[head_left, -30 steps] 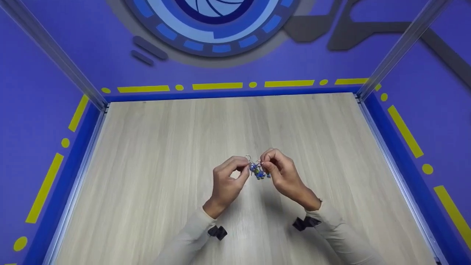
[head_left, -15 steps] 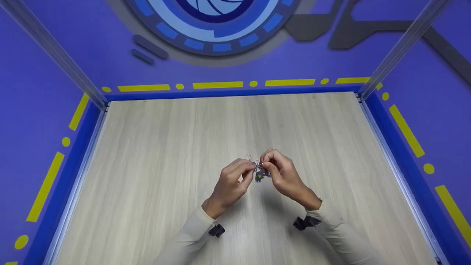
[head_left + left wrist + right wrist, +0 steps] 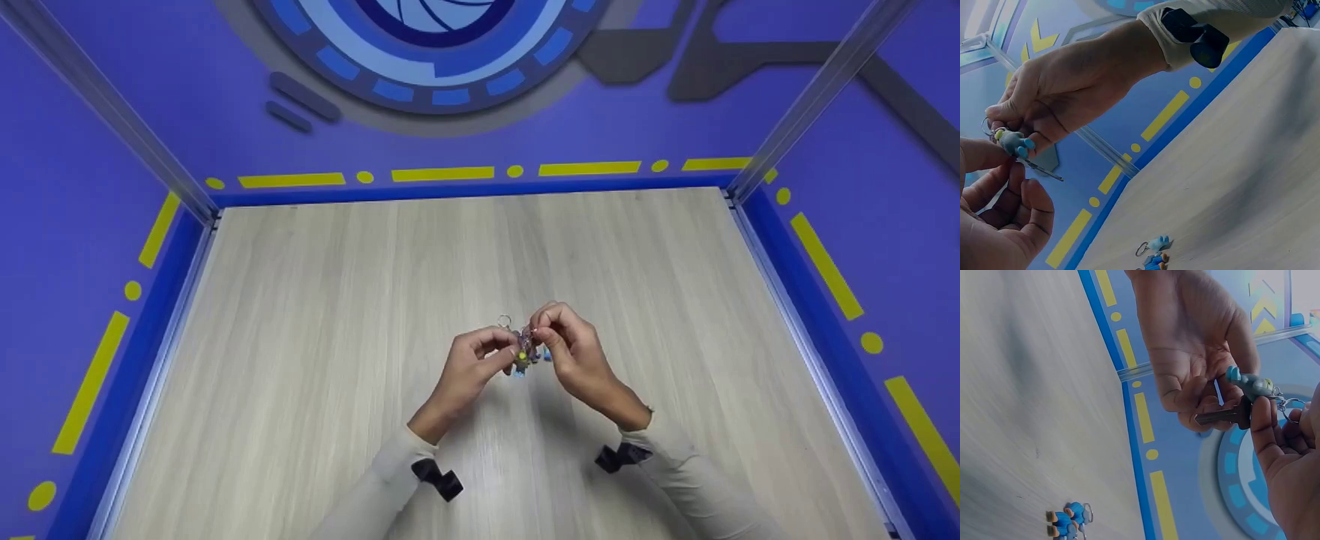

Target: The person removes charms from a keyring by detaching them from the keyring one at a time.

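Observation:
In the head view my right hand (image 3: 574, 352) pinches a metal key ring (image 3: 1296, 410), seen in the right wrist view. From it hangs a small figurine charm (image 3: 1253, 386), grey with light blue feet and a yellow spot. A key (image 3: 1221, 416) with a dark head points away from the charm. My left hand (image 3: 465, 371) has its thumb and fingertips at the key's head, close beside the charm. In the left wrist view the charm (image 3: 1014, 143) sits between the two hands, the key's shaft (image 3: 1044, 170) sticking out below it. Fingers partly hide the ring.
On the wood-grain table (image 3: 322, 337) below the hands lie several blue figurine keychains (image 3: 1067, 520) with rings. One loose ring (image 3: 505, 321) shows past the left fingertips. Blue walls (image 3: 225, 150) enclose the table's back and sides.
My left hand has shifted slightly right and its fingers have moved on the keychain. The charm now shows its grey side and light blue feet. My right hand stays nearly still.

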Motion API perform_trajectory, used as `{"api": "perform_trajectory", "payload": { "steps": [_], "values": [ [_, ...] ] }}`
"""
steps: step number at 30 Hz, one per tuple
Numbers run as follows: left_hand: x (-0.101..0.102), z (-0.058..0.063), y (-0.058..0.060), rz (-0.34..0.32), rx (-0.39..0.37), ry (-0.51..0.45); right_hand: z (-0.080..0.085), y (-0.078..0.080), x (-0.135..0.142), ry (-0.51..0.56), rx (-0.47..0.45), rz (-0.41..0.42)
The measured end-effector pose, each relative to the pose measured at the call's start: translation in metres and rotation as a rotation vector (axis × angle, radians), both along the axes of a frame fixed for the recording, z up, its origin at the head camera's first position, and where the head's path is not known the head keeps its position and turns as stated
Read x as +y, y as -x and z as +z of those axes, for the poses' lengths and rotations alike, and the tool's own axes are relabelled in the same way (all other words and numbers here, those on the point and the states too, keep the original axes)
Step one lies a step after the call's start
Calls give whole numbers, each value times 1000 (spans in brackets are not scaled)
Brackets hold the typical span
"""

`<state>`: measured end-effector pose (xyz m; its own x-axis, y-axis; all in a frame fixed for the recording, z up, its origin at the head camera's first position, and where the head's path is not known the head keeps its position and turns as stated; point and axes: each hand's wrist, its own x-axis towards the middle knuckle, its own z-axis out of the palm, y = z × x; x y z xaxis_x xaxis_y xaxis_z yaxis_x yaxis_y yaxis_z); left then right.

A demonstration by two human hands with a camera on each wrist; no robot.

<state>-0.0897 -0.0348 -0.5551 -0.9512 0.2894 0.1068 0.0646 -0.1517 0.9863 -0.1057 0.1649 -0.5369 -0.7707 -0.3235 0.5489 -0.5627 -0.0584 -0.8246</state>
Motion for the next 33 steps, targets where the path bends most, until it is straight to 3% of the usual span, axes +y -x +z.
{"api": "perform_trajectory", "payload": {
  "steps": [5, 8, 12, 16, 22, 25, 28, 33],
  "values": [
    [-1, 0, -1, 41, -10, -44, 0, 0, 0, 6, 2, -4],
    [0, 2, -2, 130, -6, -75, -1, 0, 0, 8, -3, 2],
    [3, 4, -2, 253, 53, -81, -2, 1, 1, 3, -14, 22],
    [2, 3, -3, 313, 214, -8, -3, 2, 1, -8, -6, 32],
    [-1, 3, 0, 383, 639, 237, -3, 3, 1, -26, 9, 19],
    [-2, 3, 2, 381, 795, 329, -2, 3, 1, -22, 11, 18],
    [-4, 1, 2, 362, 864, 408, 0, 4, 2, -4, -2, 8],
    [-10, -6, 0, 305, 840, 476, 4, 8, 10, 2, -10, -43]
  ]
}}
